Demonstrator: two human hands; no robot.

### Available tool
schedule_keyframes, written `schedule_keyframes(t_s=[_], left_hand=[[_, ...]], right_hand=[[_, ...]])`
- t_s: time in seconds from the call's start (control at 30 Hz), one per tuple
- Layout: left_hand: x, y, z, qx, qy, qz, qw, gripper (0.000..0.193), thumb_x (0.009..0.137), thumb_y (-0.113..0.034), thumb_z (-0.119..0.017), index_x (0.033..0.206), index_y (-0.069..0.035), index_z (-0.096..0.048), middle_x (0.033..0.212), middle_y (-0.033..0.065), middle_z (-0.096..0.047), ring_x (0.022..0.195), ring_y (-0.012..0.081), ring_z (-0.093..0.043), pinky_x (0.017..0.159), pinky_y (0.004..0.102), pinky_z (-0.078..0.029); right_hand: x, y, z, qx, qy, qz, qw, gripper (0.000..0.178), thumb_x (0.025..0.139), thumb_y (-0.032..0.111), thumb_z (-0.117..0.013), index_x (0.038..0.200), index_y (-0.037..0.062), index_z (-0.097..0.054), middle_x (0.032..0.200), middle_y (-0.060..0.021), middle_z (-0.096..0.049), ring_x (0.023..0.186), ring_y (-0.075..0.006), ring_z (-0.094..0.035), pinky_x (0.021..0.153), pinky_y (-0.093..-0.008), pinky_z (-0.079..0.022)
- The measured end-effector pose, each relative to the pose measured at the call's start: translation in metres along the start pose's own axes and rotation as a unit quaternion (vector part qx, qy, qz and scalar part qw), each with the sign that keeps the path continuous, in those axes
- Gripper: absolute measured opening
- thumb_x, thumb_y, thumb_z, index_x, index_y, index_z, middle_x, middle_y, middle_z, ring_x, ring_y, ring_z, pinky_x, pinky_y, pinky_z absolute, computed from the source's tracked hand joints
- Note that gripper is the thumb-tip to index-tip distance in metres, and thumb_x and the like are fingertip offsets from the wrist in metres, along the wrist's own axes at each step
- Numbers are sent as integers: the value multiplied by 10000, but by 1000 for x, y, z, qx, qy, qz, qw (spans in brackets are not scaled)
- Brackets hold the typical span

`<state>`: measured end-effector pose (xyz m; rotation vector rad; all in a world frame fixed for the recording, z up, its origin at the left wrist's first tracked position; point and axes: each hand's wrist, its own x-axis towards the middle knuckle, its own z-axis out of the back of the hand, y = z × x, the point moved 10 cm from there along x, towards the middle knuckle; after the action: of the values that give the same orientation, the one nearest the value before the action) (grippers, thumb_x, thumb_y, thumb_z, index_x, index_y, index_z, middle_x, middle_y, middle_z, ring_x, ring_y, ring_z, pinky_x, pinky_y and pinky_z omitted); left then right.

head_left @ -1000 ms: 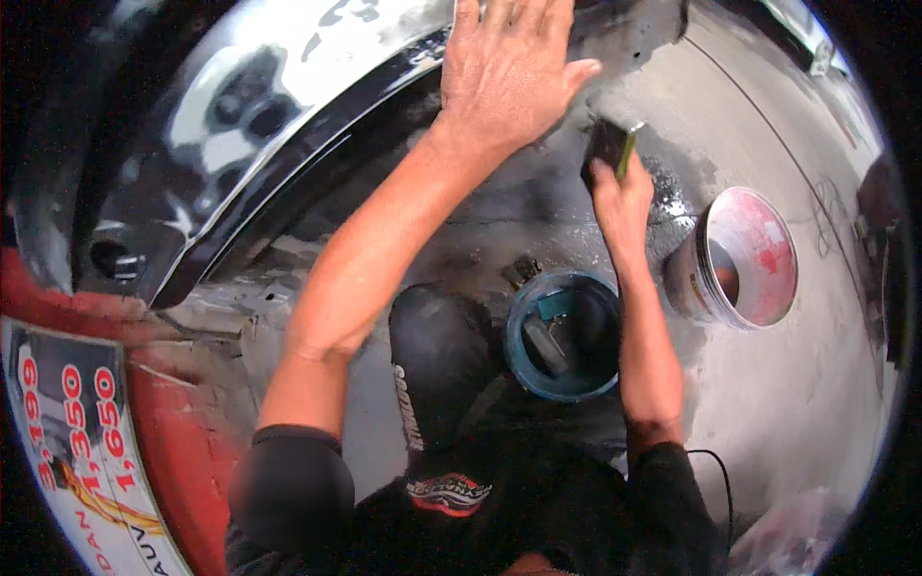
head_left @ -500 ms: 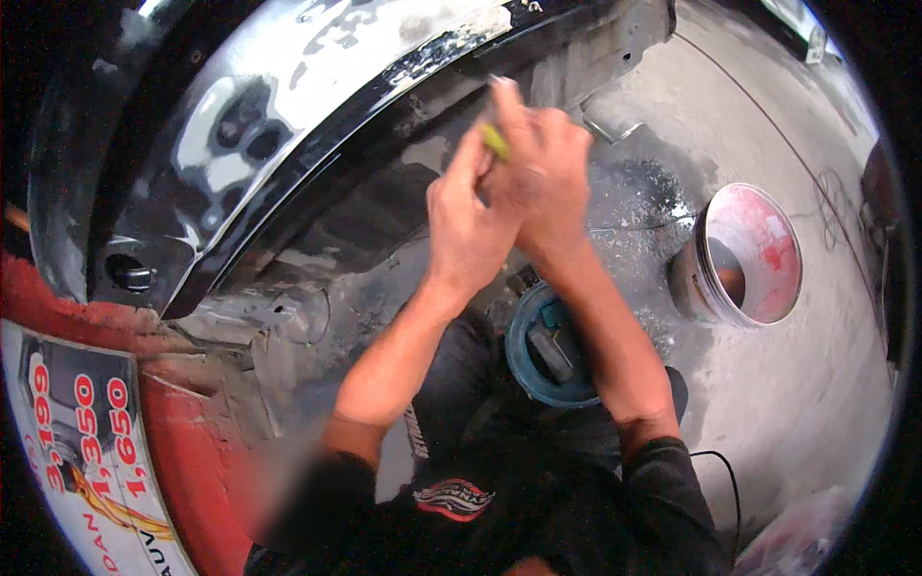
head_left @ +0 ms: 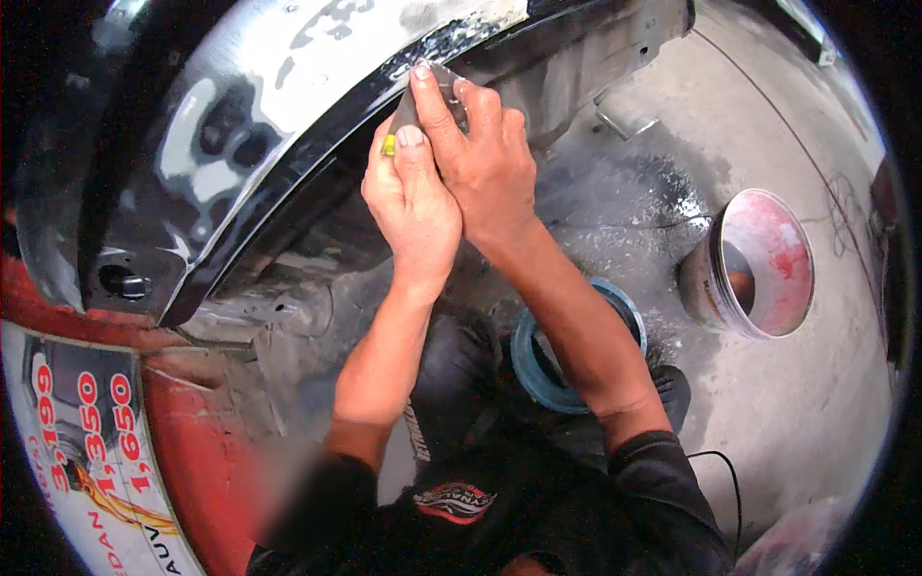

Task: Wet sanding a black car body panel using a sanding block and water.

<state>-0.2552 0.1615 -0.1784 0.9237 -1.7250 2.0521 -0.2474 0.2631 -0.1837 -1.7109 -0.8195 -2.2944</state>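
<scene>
A car body panel (head_left: pixel 327 67) with patchy white, grey and black paint curves across the upper left. Against its scuffed lower edge, both of my hands hold a thin dark grey sheet (head_left: pixel 408 110) that looks like sandpaper. The right hand (head_left: pixel 495 173) lies over the sheet, its index fingertip pressing near the panel edge. Close against it, my left hand (head_left: pixel 413 206) pinches the sheet with the thumb on top. A small yellow-green piece (head_left: pixel 389 145) sticks out beside the left fingers; the rest of it is hidden.
Beneath my right forearm stands a blue round tub (head_left: pixel 526 360), its contents mostly covered. A reddish-white bucket (head_left: pixel 768 259) sits on the wet-stained concrete at right. A printed board (head_left: pixel 106 451) leans at lower left. Cables (head_left: pixel 768 106) run over the floor.
My hands have moved left and slightly upward to the panel's edge. The grey sheet now shows under the fingers. The view has shifted slightly.
</scene>
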Motion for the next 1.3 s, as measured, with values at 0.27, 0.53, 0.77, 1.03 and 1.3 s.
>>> schedule_keyframes(t_s=[0.27,0.53,0.77,1.03,1.3], left_hand=[[-2,12,17,-2,3,-6,1000,333,1128,-191,-469,1260,66,-635,1109,72,-705,997,110,-612,886,278,-500],[-2,11,19,-72,-15,-3,997,341,1130,-217,-485,1268,58,-632,1020,22,-654,899,77,-545,787,266,-477],[1,8,12,-50,1,8,999,312,1123,-185,-495,1254,65,-628,1015,8,-656,878,60,-547,758,233,-466],[0,4,10,-47,1,3,999,296,1112,-183,-509,1201,67,-639,929,-17,-617,812,56,-500,699,245,-435],[10,2,8,-16,11,6,1000,273,1116,-181,-499,1177,43,-644,1024,28,-666,908,88,-571,805,275,-492]], right_hand=[[2,9,0,12,-46,16,999,530,915,284,-620,1442,225,-625,1157,-105,-612,800,-285,-519,649,-390,-445],[1,11,3,54,14,-11,998,618,857,230,-717,1470,243,-637,1165,-117,-622,860,-280,-566,719,-353,-498],[1,2,-3,75,-24,-20,997,542,895,301,-659,1431,221,-643,1106,-86,-582,787,-275,-504,651,-378,-446],[-2,3,1,48,-30,-18,998,562,880,276,-676,1438,239,-630,1089,-78,-575,786,-274,-504,652,-377,-449],[6,0,-4,48,-26,-31,998,551,882,269,-675,1430,238,-633,1082,-82,-565,798,-286,-518,633,-379,-461]])
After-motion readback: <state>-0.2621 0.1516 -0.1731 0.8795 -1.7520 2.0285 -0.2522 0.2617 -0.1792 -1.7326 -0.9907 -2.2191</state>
